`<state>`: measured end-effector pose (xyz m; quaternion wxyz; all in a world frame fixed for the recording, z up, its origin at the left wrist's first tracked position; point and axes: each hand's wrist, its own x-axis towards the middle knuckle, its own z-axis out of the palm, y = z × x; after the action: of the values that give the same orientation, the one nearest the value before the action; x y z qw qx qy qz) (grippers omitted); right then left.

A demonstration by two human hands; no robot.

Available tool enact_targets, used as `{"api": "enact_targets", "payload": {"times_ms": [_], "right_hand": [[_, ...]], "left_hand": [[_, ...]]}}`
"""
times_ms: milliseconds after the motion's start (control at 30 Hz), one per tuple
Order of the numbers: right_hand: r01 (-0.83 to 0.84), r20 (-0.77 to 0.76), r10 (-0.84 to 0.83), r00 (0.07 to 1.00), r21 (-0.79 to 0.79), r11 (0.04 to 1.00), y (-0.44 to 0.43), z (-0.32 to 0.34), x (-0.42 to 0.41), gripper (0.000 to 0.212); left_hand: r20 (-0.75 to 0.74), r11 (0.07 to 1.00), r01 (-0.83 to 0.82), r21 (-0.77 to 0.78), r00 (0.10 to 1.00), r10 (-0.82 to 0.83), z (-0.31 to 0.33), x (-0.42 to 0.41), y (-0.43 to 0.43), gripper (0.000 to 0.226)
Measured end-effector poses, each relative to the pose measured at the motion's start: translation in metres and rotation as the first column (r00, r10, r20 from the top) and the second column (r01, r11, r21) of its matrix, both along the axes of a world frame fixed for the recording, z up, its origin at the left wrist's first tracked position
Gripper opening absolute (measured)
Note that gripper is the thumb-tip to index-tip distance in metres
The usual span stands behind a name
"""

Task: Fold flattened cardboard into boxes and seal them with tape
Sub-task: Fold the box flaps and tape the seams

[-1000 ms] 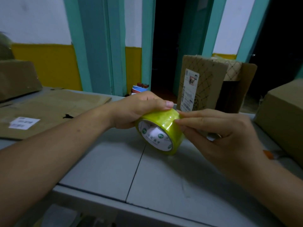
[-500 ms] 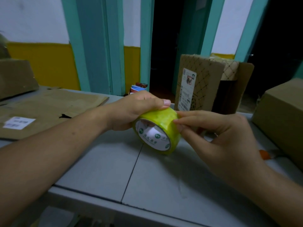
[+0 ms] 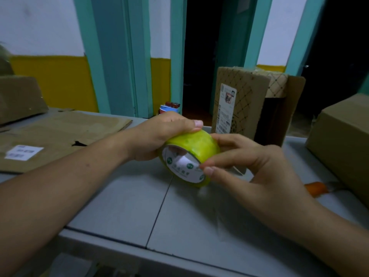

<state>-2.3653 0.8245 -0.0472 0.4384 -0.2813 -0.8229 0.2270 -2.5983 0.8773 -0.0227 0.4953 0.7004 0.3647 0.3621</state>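
A yellow-green tape roll (image 3: 194, 145) with a white printed core is held just above the grey table (image 3: 123, 206) at the centre. My left hand (image 3: 159, 136) grips the roll from the left, thumb on top and fingers through the core. My right hand (image 3: 253, 166) is on the roll's right side, thumb and fingertips pinching at its outer edge. A flattened cardboard sheet (image 3: 60, 134) with a white label lies on the table to the left.
A patterned cardboard box (image 3: 239, 104) with a shipping label stands behind the roll. A plain box (image 3: 343, 140) sits at the right edge, another box (image 3: 18, 96) at far left. An orange-handled tool (image 3: 317, 187) lies by the right box. Small items (image 3: 169, 107) sit at the table's back.
My right hand has shifted down the roll's right side, its thumb now at the lower front edge. My left hand has turned the roll slightly, showing more of the core.
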Motion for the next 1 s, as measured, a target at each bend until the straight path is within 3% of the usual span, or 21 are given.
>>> {"api": "enact_targets", "payload": {"times_ms": [133, 200, 300, 400, 600, 1000], "right_hand": [[0.133, -0.127, -0.109, 0.986, 0.205, 0.970, 0.006, 0.005, 0.004, 0.020], [0.176, -0.027, -0.177, 0.984, 0.330, 0.927, 0.007, 0.005, 0.006, 0.029], [0.160, 0.140, -0.229, 0.963, 0.386, 0.908, 0.006, 0.002, 0.005, 0.046], [0.163, 0.160, -0.247, 0.956, 0.413, 0.896, 0.006, 0.001, 0.001, 0.052], [0.165, 0.127, -0.237, 0.963, 0.416, 0.894, 0.005, 0.001, -0.002, 0.035], [0.209, 0.031, -0.252, 0.967, 0.463, 0.861, 0.015, 0.001, -0.007, 0.018]], "left_hand": [[-0.031, 0.999, 0.000, 0.049, 1.000, 0.001, -0.002, -0.004, 0.004, 0.046], [-0.058, 0.996, 0.002, 0.093, 0.998, 0.004, -0.001, -0.004, 0.002, 0.044], [-0.159, 0.960, 0.014, 0.280, 0.987, 0.032, 0.006, -0.004, -0.003, 0.049], [-0.285, 0.897, 0.094, 0.432, 0.958, 0.038, 0.014, -0.004, -0.009, 0.051], [-0.340, 0.878, 0.117, 0.464, 0.939, 0.055, 0.013, 0.000, -0.014, 0.037], [-0.296, 0.887, 0.101, 0.450, 0.954, 0.041, 0.011, 0.003, -0.015, 0.036]]}}
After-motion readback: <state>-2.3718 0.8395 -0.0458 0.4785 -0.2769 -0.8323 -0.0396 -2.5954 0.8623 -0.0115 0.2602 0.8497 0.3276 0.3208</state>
